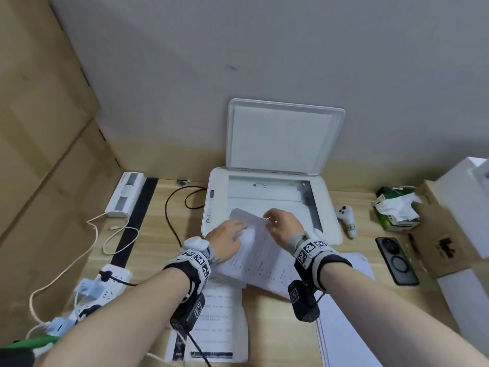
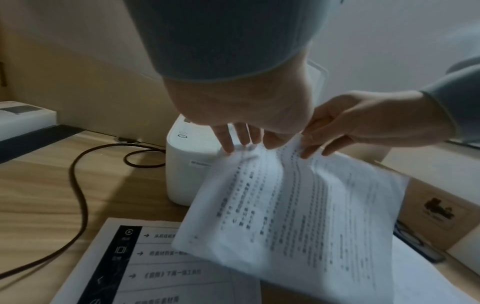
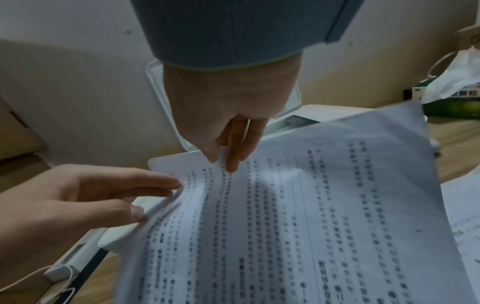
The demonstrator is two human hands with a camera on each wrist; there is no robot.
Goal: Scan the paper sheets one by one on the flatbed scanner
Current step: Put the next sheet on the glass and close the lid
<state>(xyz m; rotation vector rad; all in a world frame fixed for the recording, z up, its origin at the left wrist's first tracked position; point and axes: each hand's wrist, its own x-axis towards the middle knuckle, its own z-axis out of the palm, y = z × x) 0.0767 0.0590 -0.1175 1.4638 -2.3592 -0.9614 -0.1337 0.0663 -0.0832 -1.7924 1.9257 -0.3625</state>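
Both hands hold a printed sheet point(image 1: 254, 250) by its far edge over the front of the scanner point(image 1: 328, 207), whose lid point(image 1: 283, 136) stands open. The right hand point(image 1: 283, 223) pinches the edge between thumb and fingers point(image 3: 231, 156). The left hand point(image 1: 227, 239) lies with straight fingers point(image 2: 226, 139) on the sheet's corner, thumb beneath. More sheets point(image 1: 219, 321) lie on the bench point(image 1: 158, 234).
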